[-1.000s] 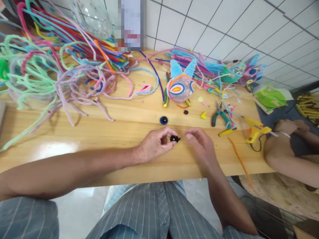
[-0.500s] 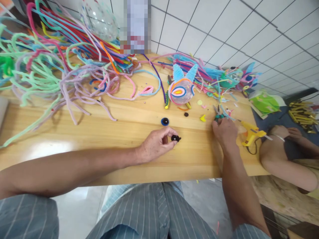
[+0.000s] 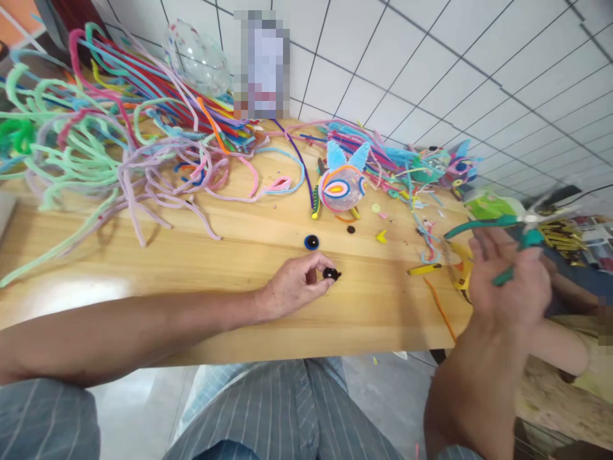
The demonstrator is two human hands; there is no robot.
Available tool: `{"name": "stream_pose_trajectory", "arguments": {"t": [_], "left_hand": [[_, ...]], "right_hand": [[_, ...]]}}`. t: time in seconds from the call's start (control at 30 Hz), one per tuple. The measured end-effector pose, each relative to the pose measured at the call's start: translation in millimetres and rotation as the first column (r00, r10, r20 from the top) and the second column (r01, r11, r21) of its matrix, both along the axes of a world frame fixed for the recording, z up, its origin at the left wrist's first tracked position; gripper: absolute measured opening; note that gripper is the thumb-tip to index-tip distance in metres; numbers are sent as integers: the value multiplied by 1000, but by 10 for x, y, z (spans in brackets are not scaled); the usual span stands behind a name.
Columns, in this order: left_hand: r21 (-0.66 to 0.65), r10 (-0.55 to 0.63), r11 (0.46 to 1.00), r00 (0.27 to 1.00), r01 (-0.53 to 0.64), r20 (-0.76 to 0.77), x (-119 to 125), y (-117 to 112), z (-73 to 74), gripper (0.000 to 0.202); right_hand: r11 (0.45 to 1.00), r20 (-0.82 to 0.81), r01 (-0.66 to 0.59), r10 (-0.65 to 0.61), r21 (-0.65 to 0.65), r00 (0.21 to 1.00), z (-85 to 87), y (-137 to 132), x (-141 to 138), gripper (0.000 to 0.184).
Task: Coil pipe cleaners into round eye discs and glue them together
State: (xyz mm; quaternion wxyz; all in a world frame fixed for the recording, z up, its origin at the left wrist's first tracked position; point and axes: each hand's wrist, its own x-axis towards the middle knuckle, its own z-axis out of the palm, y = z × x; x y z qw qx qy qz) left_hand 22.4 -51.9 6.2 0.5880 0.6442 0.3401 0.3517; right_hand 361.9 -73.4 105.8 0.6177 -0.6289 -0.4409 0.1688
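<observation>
My left hand (image 3: 294, 287) rests on the wooden table (image 3: 191, 281) and pinches a small black coil of pipe cleaner (image 3: 330, 274) between thumb and fingertips. My right hand (image 3: 510, 287) is raised off the table at the right, blurred by motion, holding green-handled pliers (image 3: 498, 230) whose handles splay out. A blue-ringed black disc (image 3: 311, 242) lies just beyond my left hand. Farther back stands a round pipe-cleaner creature with blue ears (image 3: 342, 180).
A big tangle of coloured pipe cleaners (image 3: 119, 140) covers the table's back left. Scraps, a yellow glue gun (image 3: 460, 271) and an orange pipe cleaner (image 3: 438, 306) lie at the right. Another person's arm (image 3: 560, 342) is at the right edge.
My right hand reached to the pliers on the table, picked them up and lifted them to the right. My left hand kept hold of the black coil.
</observation>
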Motion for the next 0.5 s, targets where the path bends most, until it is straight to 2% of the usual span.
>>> {"name": "stream_pose_trajectory", "arguments": {"t": [0.07, 0.17, 0.23, 0.33, 0.4, 0.5], "left_hand": [[-18, 12, 1000, 1000, -12, 26, -2, 3, 11, 19], [-60, 31, 998, 997, -27, 72, -13, 20, 64, 22], [-94, 33, 995, 995, -23, 98, -19, 35, 112, 22], [-156, 35, 988, 989, -13, 142, -19, 46, 168, 22], [-191, 42, 982, 983, -7, 176, -15, 39, 187, 24], [-237, 34, 971, 975, 20, 219, -12, 10, 207, 28]], "right_hand": [[983, -201, -149, 169, 110, 965, 73, -132, -245, 40], [958, -369, -273, 287, 90, 884, 7, -355, -632, 39], [942, -503, -336, 297, 13, 812, -136, -519, -845, 38], [900, -611, -435, 324, -37, 722, -403, -754, -1052, 29], [875, -628, -479, 335, -68, 702, -551, -877, -1130, 21], [843, -626, -529, 360, -100, 692, -681, -979, -1200, 34]]}}
